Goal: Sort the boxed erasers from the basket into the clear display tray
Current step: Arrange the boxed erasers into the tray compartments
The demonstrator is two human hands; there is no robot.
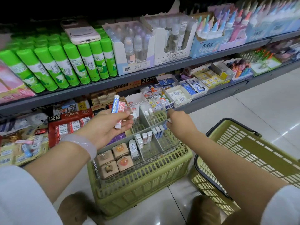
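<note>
A clear display tray [170, 149] sat atop a green basket [146, 181]; the left hand [103, 127] pinched two boxed erasers [117, 111] above it while right-hand fingertips [168, 120] gripped another at a compartment.

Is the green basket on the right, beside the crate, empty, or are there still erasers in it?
Cannot tell. The green basket is tipped, showing mostly its slatted side; the right forearm hides much of its inside, and no erasers show.

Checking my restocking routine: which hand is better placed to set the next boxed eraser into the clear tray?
Probably the left. The left hand already holds blue and red boxed erasers beside the clear display tray. The right hand is busy at the blue boxes in a compartment.
</note>
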